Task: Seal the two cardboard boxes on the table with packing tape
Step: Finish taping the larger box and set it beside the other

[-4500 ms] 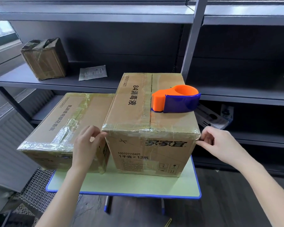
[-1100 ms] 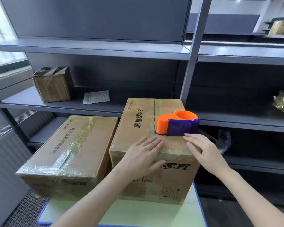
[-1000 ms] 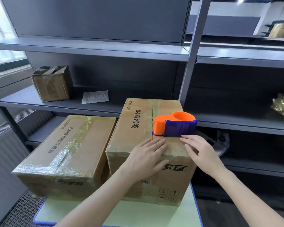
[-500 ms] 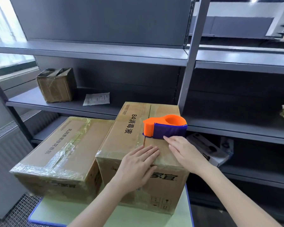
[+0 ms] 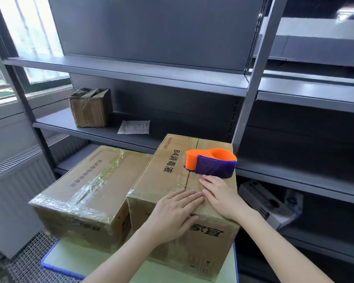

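My left hand [image 5: 177,210] lies palm down, its four fingers [image 5: 189,199] straight, close together and pointing right and away from me, the thumb [image 5: 189,218] spread out below them. My right hand [image 5: 221,196] lies palm down just beside it, its own digits straight and pointing up and to the left, with the left fingertips nearly touching its inner edge. Both arms are bare: the left forearm [image 5: 121,260] enters from the bottom centre, the right forearm [image 5: 284,250] from the lower right, and they converge toward the hands.
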### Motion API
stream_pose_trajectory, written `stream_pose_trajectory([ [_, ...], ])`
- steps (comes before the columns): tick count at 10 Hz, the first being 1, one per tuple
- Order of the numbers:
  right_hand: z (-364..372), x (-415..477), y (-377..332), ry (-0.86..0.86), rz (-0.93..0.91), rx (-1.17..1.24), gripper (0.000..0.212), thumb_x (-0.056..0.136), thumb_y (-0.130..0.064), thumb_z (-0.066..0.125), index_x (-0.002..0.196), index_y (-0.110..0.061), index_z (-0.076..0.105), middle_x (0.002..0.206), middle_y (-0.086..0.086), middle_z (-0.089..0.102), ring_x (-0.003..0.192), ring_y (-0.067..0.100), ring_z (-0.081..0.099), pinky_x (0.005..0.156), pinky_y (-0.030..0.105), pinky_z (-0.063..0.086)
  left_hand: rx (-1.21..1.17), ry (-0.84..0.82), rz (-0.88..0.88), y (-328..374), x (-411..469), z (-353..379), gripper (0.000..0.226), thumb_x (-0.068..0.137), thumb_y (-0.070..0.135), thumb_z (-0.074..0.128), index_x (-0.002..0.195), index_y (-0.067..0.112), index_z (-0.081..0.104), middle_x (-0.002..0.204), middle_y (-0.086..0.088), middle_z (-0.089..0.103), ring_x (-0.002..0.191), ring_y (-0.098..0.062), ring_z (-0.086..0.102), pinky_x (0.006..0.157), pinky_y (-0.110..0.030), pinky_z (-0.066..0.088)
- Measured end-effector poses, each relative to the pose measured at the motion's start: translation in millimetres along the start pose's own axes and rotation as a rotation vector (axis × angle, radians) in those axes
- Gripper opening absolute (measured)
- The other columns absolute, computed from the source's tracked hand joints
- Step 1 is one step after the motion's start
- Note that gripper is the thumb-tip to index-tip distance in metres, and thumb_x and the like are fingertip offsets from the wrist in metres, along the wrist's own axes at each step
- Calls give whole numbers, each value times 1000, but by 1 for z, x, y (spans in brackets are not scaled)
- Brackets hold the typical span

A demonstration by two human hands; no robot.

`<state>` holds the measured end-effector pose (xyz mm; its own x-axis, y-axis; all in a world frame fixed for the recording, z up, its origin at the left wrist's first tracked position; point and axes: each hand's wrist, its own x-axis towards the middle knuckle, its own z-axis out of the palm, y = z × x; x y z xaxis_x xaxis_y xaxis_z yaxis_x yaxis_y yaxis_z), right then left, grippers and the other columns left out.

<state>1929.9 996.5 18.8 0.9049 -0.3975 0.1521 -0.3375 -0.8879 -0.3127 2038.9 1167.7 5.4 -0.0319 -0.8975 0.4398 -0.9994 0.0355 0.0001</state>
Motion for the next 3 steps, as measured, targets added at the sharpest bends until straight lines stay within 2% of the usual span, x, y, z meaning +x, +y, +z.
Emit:
stream_pose_trajectory([
  [1,0,-4,-8,2,35,-25,45,101,-29,34,144,-16,34,153,-3,26,141,10,17,115,27,13,-5,-37,8,-4,-1,-4,48,96,40,42,140,18,45,143,5,44,135,-9,36,115,-29,20],
  [2,-2,-9,-18,-20,96,-43,45,101,-28,32,145,-16,32,154,-2,24,142,12,15,117,29,12,-72,-163,7,-6,1,-12,51,99,38,35,147,20,30,152,6,27,142,-7,19,116,-22,1],
  [3,-17,-10,-35,-64,149,-29,42,102,-21,31,143,-13,37,153,3,27,141,16,20,115,27,13,-254,-280,-34,-13,11,-35,50,100,32,35,149,25,23,156,10,18,139,-10,26,112,-21,15],
])
